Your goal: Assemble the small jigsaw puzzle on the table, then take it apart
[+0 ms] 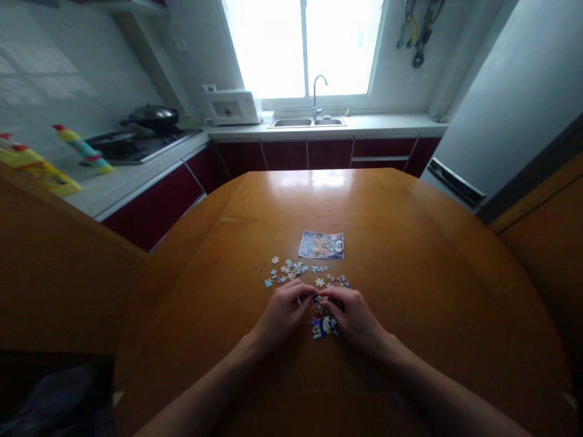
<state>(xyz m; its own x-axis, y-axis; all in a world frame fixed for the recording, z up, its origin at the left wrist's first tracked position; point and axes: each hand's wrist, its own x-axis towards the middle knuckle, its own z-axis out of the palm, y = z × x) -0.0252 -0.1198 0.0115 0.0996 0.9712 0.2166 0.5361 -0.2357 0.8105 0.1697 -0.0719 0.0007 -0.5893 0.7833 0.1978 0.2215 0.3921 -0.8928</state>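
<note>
My left hand (291, 303) is closed, thumb and fingers pinched on small jigsaw puzzle pieces. Close against it, my right hand (347, 309) also has its fingertips pinched together on puzzle pieces; the fingers hide most of what they grip. Just below the fingertips lies a small joined block of puzzle pieces (324, 327), blue and white. Loose puzzle pieces (291, 270) are scattered beyond my hands, some face up and some pale. Behind them a colourful picture sheet (321, 245) rests flat on the table.
The wooden table (387, 230) has rounded edges. Beyond it, a counter holds a sink (314, 122) and a white microwave (232, 107). On the left are a stove with a lidded pot (155, 116) and yellow bottles (84, 149). A fridge (510, 103) stands at the right.
</note>
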